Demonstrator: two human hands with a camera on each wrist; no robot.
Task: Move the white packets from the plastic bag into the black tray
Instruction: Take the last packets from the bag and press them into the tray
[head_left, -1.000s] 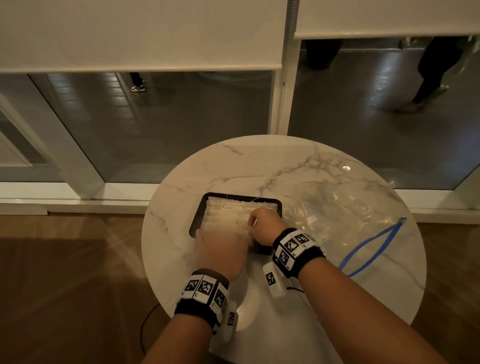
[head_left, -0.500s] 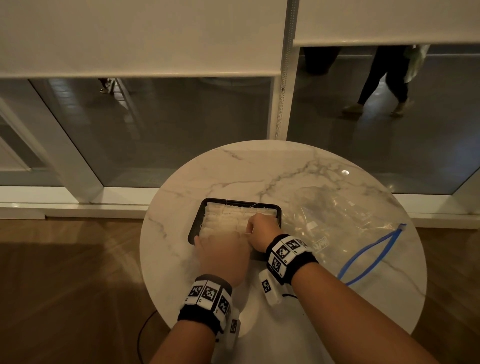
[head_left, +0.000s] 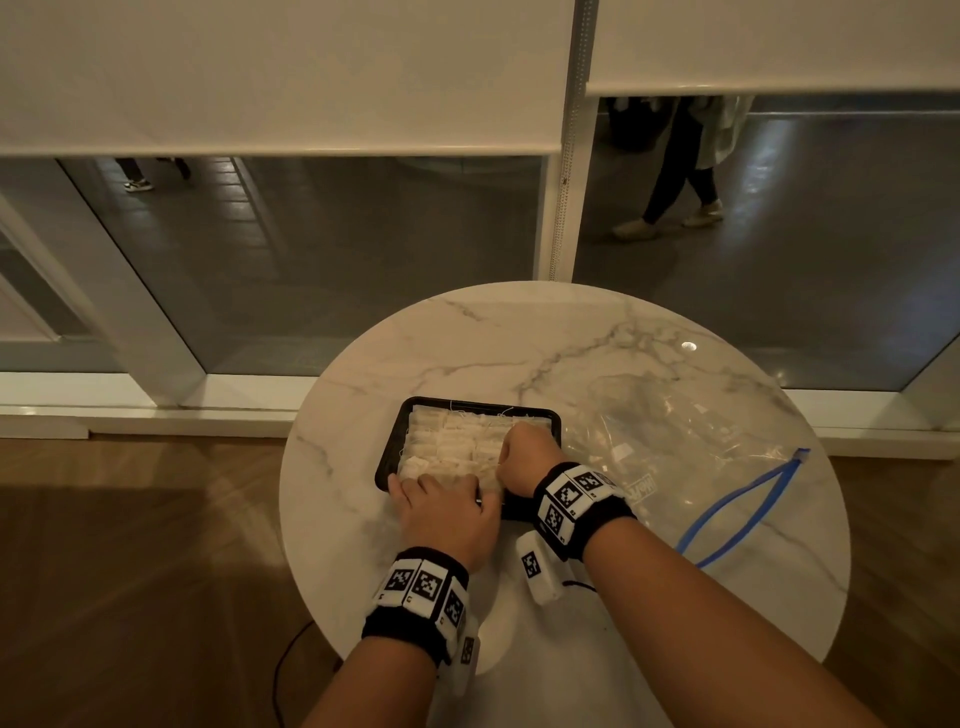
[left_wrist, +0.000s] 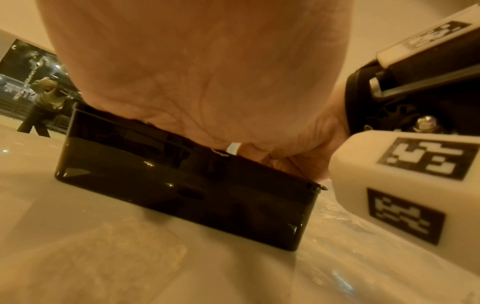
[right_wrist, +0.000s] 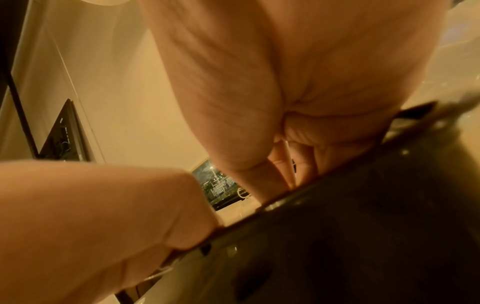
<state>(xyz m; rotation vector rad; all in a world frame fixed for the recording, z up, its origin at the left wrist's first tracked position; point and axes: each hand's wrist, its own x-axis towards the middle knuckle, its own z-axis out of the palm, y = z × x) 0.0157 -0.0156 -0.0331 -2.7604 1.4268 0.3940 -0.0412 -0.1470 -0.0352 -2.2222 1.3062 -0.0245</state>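
A black tray sits on the round marble table, packed with several white packets. My left hand lies over the tray's near rim with its fingers bent down onto the nearest packets, fingertips hidden. From the left wrist view I see only my palm above the tray's near wall. My right hand is over the tray's right part, knuckles up. Its fingers are curled against the thumb just inside the rim, seemingly pinching a packet. The clear plastic bag lies flat to the right.
The bag's blue zip strip loops toward the table's right edge. A glass wall with lowered blinds stands behind the table; a person's legs pass outside. Wooden floor lies left of the table, with a dark cable below.
Both hands have stayed on the tray with only small shifts over the packets. The passer-by behind the glass has walked leftward.
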